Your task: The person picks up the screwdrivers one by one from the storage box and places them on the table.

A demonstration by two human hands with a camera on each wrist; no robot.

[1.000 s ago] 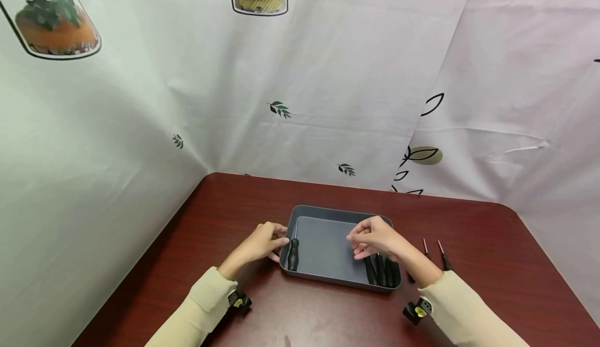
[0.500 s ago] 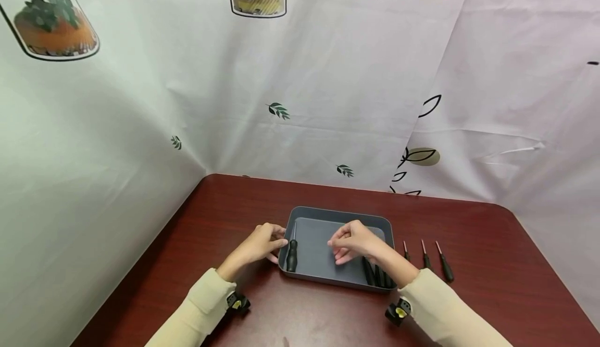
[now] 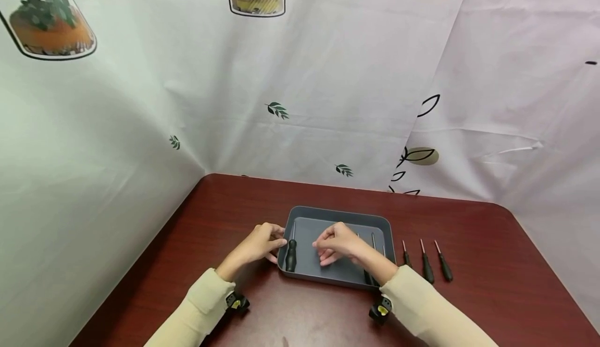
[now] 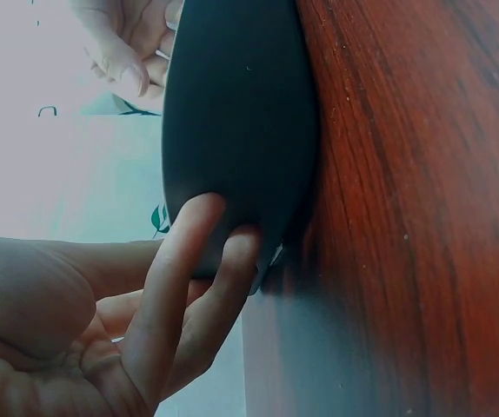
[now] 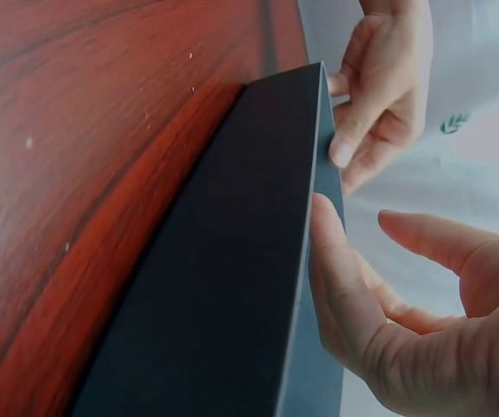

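A grey rectangular tray (image 3: 323, 279) sits on the table in the head view. My left hand (image 3: 258, 242) holds its left edge, thumb at the rim and fingertips (image 4: 199, 213) against the outer wall in the left wrist view. Over the middle of the tray hovers my right hand (image 3: 338, 243), fingers loosely bent, holding nothing; the right wrist view shows a gap between its thumb and fingers. A black-handled screwdriver (image 3: 291, 256) lies along the tray's left side. More screwdrivers (image 3: 367, 276) lie at its right end, partly hidden behind my right forearm.
Right of the tray, three dark-handled screwdrivers with reddish shafts lie on the table: a near one (image 3: 405, 256), a middle one (image 3: 427, 269) and a far-right one (image 3: 445, 269). White printed cloth (image 3: 281, 144) hangs behind and beside the reddish-brown table (image 3: 487, 284).
My right hand has moved left over the tray, from its right end to the middle. More of the screwdrivers on the table at right now shows. My left hand has stayed at the tray's edge.
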